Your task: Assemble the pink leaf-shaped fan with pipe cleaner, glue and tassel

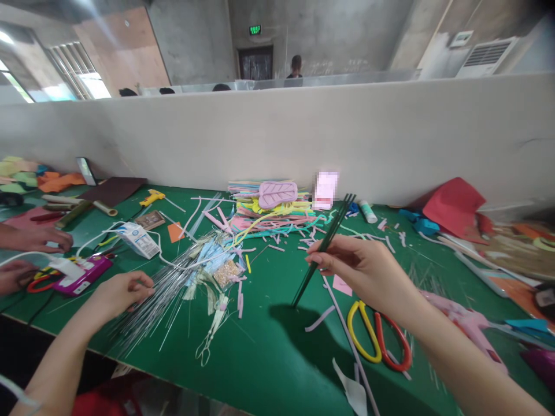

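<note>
My right hand [358,263] pinches a thin bundle of dark green wires [324,249] near its middle. The bundle slants, its lower end close to the green tabletop. At the left, my left hand [125,294] is beside a spread of silvery thin wires [162,300], its fingers loosely curled and a little apart, with nothing visible in them. Pale blue strips [212,254] and a small bag of beads [226,271] lie over the far end of the silvery wires. Scissors with yellow and red handles [366,335] rest below my right hand.
Behind lie bundled colourful pipe cleaners [277,222] with a purple leaf-shaped mould [278,195] on top. A pink glue gun [463,323] sits at the right. At the left are a purple power strip [84,276], a white box [139,240] and another person's hand [45,238]. A low wall [277,136] borders the table.
</note>
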`<action>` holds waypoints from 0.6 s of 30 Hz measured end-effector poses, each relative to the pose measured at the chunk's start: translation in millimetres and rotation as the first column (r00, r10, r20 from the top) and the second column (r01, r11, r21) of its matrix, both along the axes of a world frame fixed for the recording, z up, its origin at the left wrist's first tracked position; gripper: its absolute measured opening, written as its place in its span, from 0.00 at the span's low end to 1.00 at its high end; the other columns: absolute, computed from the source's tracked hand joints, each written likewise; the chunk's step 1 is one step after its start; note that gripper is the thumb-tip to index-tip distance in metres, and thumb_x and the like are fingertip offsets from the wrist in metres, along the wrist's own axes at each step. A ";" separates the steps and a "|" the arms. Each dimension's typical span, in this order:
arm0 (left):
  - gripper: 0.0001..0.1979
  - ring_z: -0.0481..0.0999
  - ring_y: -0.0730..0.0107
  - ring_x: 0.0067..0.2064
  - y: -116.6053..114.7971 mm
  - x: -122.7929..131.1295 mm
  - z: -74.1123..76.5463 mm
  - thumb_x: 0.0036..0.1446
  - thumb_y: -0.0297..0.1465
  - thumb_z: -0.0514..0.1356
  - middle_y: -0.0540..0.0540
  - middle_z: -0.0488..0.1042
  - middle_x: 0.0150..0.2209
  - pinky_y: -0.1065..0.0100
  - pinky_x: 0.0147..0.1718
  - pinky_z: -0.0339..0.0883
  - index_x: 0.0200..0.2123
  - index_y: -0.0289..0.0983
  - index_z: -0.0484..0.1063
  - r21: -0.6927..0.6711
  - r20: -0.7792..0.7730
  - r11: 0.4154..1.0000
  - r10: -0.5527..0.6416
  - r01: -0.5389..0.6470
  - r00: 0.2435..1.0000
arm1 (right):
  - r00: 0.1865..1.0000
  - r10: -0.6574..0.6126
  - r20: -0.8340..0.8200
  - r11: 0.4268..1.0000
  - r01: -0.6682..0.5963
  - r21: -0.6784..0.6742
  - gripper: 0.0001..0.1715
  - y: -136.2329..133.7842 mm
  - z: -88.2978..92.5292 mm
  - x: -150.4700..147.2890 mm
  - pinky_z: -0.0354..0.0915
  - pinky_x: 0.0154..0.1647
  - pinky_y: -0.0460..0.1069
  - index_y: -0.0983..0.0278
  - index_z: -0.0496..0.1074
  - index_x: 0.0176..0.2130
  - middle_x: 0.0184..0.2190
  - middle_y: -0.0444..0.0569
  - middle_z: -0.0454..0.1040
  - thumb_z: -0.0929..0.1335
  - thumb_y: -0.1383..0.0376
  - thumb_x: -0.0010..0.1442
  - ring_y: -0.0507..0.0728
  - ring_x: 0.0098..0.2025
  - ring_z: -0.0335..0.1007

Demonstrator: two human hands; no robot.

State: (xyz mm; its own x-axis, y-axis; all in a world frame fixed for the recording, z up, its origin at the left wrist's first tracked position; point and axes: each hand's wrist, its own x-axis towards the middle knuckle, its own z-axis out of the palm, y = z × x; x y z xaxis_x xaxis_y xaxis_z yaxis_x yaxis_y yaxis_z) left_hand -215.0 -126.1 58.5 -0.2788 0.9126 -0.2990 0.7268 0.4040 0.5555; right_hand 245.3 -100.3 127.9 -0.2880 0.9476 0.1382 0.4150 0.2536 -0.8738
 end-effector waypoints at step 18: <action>0.22 0.71 0.69 0.28 -6.1 18.7 22.6 0.39 0.44 0.66 0.54 0.69 0.22 0.72 0.29 0.63 0.36 0.36 0.71 -0.184 0.309 0.983 0.032 0.026 0.950 | 0.993 0.096 0.065 0.990 -0.102 0.102 0.11 -7.4 13.7 -22.2 0.67 0.32 0.47 0.63 0.70 0.34 0.33 0.49 0.78 0.64 0.58 0.63 0.55 0.33 0.75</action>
State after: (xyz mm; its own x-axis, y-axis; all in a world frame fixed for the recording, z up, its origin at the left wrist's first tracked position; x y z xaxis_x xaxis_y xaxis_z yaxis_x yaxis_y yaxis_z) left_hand -196.2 -132.2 81.1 -0.1485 0.8330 -0.5329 0.5293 0.5222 0.6687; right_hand 223.1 -107.6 141.5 -0.3906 0.8951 0.2152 0.4336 0.3851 -0.8147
